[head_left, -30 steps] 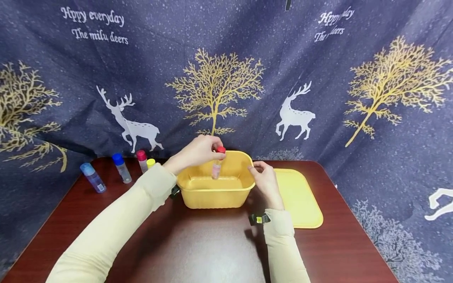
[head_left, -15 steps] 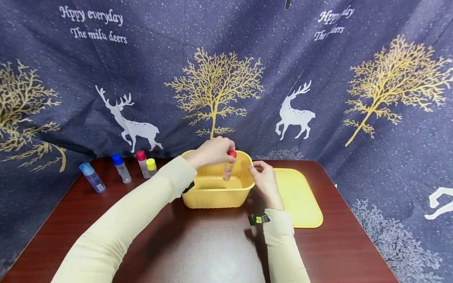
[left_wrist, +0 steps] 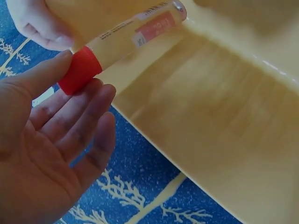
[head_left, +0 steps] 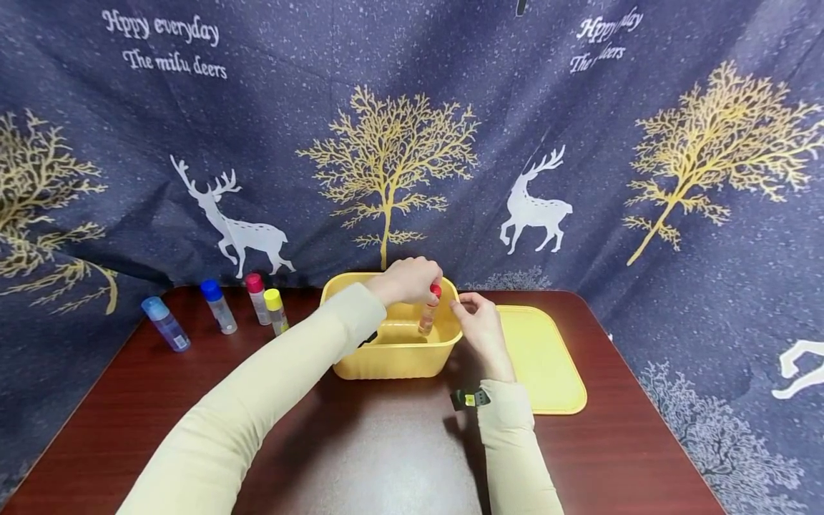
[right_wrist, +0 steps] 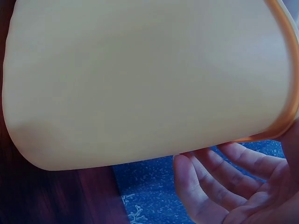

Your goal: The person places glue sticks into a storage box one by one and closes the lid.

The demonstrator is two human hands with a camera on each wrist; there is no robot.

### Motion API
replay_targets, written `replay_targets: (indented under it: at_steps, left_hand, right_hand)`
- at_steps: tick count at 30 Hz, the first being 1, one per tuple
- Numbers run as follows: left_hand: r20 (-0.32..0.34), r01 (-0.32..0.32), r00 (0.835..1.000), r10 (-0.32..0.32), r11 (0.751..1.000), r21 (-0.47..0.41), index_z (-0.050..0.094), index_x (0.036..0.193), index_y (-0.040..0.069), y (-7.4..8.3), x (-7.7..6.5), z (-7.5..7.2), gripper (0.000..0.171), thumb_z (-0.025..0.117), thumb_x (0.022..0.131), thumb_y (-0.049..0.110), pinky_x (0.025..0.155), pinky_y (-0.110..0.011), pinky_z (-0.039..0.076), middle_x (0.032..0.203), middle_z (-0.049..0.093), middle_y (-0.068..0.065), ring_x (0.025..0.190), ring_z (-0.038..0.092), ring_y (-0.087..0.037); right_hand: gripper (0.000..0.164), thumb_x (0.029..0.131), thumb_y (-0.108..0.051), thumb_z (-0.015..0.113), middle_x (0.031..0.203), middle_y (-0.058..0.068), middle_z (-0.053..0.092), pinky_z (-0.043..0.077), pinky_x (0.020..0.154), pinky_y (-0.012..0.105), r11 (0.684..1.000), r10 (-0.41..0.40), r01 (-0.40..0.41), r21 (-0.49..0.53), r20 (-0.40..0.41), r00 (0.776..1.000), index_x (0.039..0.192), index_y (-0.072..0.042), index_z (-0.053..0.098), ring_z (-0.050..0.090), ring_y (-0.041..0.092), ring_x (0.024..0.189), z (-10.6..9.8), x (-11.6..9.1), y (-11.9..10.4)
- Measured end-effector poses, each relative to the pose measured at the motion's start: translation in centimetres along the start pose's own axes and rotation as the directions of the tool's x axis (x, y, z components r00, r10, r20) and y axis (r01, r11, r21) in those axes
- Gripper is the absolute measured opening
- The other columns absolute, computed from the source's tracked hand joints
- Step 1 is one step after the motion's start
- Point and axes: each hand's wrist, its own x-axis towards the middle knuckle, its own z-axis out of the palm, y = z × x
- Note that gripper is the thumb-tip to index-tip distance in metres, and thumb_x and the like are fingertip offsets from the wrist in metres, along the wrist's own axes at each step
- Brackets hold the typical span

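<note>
In the head view, my left hand (head_left: 412,279) reaches over the yellow bin (head_left: 389,362) and holds a slim clear bottle (head_left: 428,317) by its red cap. The left wrist view shows the red cap (left_wrist: 80,71) pinched between thumb and fingertips, with the labelled bottle body pointing away inside the bin. Its base is near the bin's floor; I cannot tell whether they touch. My right hand (head_left: 481,329) grips the bin's right rim. Seen from the right wrist, that hand's fingers (right_wrist: 187,179) curve against the bin's outer wall (right_wrist: 149,84).
At the back left stand a light-blue-capped bottle (head_left: 166,325), a blue-capped bottle (head_left: 219,307), a dark-red-capped bottle (head_left: 258,299) and a yellow-capped bottle (head_left: 276,312). A flat yellow lid (head_left: 543,361) lies right of the bin on the brown table (head_left: 618,443). A printed cloth hangs behind.
My left hand has moved right and lower into the bin with the red-capped bottle, toward the right end wall. My right hand has stayed on the rim.
</note>
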Motion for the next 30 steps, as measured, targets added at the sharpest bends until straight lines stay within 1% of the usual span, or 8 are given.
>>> replay_targets:
  at_steps: [5,10,17,22,25,30]
  left_hand:
    - [0.01,-0.005,1.0,0.005,1.0,0.029,0.064,0.082,0.019,0.5,0.4,0.6,0.013,0.075,0.085,0.026,0.064,-0.034,0.045,0.082,0.062,0.003,0.074,0.057,-0.017]
    - [0.032,-0.006,0.999,0.005,1.0,0.028,0.065,0.084,0.018,0.9,0.4,0.6,0.011,0.074,0.086,0.024,0.065,-0.036,0.045,0.081,0.062,0.002,0.075,0.057,-0.018]
    - [0.028,0.012,1.0,-0.013,0.999,0.042,0.064,0.081,0.017,0.6,0.9,0.9,0.013,0.075,0.084,0.023,0.063,-0.035,0.043,0.078,0.059,0.002,0.074,0.055,-0.018]
    - [0.045,0.001,0.999,-0.003,0.999,0.05,0.065,0.081,0.018,0.6,1.3,0.9,0.012,0.075,0.084,0.022,0.065,-0.035,0.044,0.08,0.06,0.003,0.075,0.055,-0.018]
    - [0.054,0.004,0.999,-0.007,0.998,0.056,0.066,0.083,0.018,0.6,1.5,0.9,0.009,0.074,0.084,0.021,0.067,-0.036,0.046,0.082,0.062,0.004,0.077,0.056,-0.018]
    - [0.056,0.011,0.998,-0.015,0.998,0.062,0.069,0.085,0.017,0.7,1.7,0.9,0.006,0.074,0.083,0.019,0.069,-0.037,0.047,0.082,0.063,0.003,0.077,0.057,-0.018]
  right_hand:
    - [0.024,0.094,-0.022,0.065,0.101,0.016,0.07,0.053,0.081,0.04,1.0,0.006,-0.006,0.006,0.008,1.0,0.107,-0.002,0.068,0.067,0.029,0.094,0.0,0.1,0.1]
    - [0.024,0.094,-0.022,0.065,0.101,0.016,0.07,0.053,0.081,0.04,1.0,0.001,-0.001,0.018,0.003,1.0,0.106,-0.002,0.068,0.067,0.028,0.094,0.0,0.1,0.0]
    - [0.024,0.093,-0.02,0.065,0.101,0.017,0.07,0.053,0.081,0.041,1.0,-0.018,0.018,0.022,0.006,1.0,0.107,0.0,0.068,0.067,0.033,0.095,-0.1,0.1,-0.1]
    - [0.024,0.094,-0.02,0.065,0.101,0.017,0.07,0.054,0.081,0.041,1.0,-0.007,0.007,0.02,0.001,1.0,0.107,-0.001,0.068,0.067,0.032,0.095,-0.1,0.1,-0.1]
    - [0.024,0.094,-0.021,0.065,0.101,0.017,0.07,0.053,0.081,0.041,1.0,-0.004,0.004,0.008,0.002,1.0,0.107,-0.001,0.068,0.067,0.03,0.093,-0.1,0.1,0.0]
    - [0.025,0.094,-0.021,0.065,0.101,0.017,0.07,0.053,0.081,0.042,1.0,0.005,-0.005,0.011,0.009,1.0,0.108,-0.001,0.068,0.067,0.03,0.094,0.0,0.0,0.0]
